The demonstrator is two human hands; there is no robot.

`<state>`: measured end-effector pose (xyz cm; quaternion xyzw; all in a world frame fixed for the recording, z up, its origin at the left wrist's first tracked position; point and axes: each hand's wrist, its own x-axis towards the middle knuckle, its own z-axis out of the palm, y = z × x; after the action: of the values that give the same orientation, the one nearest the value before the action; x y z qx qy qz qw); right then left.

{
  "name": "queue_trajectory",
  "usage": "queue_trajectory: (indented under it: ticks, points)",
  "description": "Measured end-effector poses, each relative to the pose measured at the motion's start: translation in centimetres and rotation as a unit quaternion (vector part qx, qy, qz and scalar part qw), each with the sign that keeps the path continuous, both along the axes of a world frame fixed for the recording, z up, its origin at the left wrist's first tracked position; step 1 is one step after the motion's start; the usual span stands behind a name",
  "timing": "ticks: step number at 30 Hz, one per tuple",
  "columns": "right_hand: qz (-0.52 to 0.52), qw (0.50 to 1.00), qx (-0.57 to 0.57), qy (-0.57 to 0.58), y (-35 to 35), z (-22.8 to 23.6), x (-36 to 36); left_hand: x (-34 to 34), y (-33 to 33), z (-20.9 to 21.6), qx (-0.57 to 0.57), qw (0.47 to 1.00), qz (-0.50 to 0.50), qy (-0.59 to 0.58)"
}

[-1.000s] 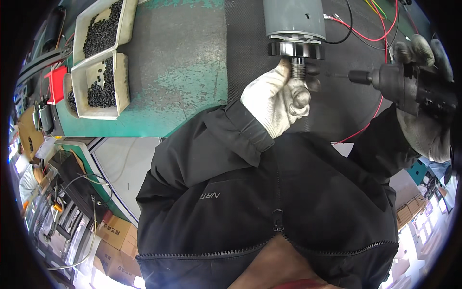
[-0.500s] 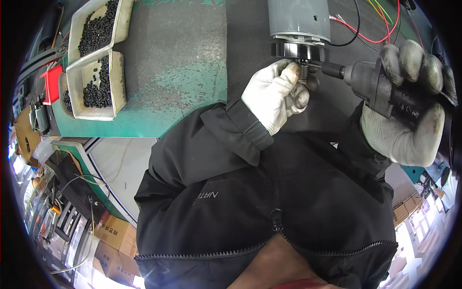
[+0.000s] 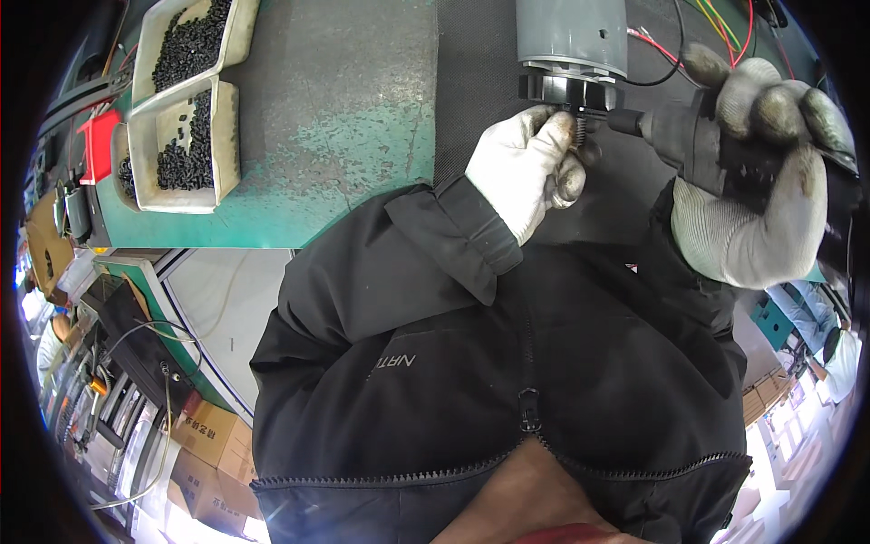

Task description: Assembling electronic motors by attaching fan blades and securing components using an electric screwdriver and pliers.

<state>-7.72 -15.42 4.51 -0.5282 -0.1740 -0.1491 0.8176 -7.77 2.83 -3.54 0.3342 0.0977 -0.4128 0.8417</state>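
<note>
A grey cylindrical motor (image 3: pixel 573 38) lies at the top of the bench, with a black ring-shaped collar (image 3: pixel 566 91) at its near end and a ridged metal shaft (image 3: pixel 581 130) sticking out toward me. My left hand (image 3: pixel 527 168), in a white glove with dirty fingertips, is closed at this shaft, thumb and fingers against it just below the collar. My right hand (image 3: pixel 770 172), gloved too, grips a dark power driver (image 3: pixel 693 145). The driver's black tip (image 3: pixel 625 121) points left, right beside the collar and shaft; whether it touches a screw is hidden.
Two off-white bins (image 3: pixel 227 136) of small black parts stand at the bench's left, beside a red container (image 3: pixel 98 145). Red, yellow and green wires (image 3: pixel 725 32) and a black cable run right of the motor. Cardboard boxes (image 3: pixel 213 435) sit low at the left.
The motor and my left hand appear slightly farther right, along with the whole bench view. My right hand has risen a little with the driver, and a raised finger now shows above it.
</note>
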Motion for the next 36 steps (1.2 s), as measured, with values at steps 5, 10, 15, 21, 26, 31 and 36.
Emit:
queue_trajectory:
  ticks: [5,10,15,21,26,31,36]
  points:
    - [-0.016,0.999,0.025,0.028,2.5,0.4,-0.2,0.5,-0.5,-0.1,-0.061,0.997,-0.006,0.041]
    - [-0.020,0.997,-0.002,-0.076,1.7,-0.8,1.7,0.9,0.1,0.0,-0.031,0.999,-0.007,0.029]
    - [-0.413,0.906,-0.095,0.002,2.3,3.5,-0.6,1.1,0.0,1.1,0.102,0.989,-0.078,-0.072]
    - [-0.308,0.941,0.070,0.124,-9.3,0.5,-4.5,0.8,1.3,2.1,0.418,0.794,-0.052,-0.438]
    - [-0.362,0.927,0.027,0.097,-7.1,-1.3,-4.8,4.2,10.1,4.9,0.571,0.567,0.028,-0.594]
    - [-0.372,0.922,0.030,0.098,-7.6,-1.8,-5.6,14.5,27.3,3.9,0.827,0.282,0.080,-0.479]
    - [-0.373,0.918,0.031,0.127,-8.1,-2.2,-6.0,16.4,28.7,3.4,0.805,0.297,-0.076,-0.507]
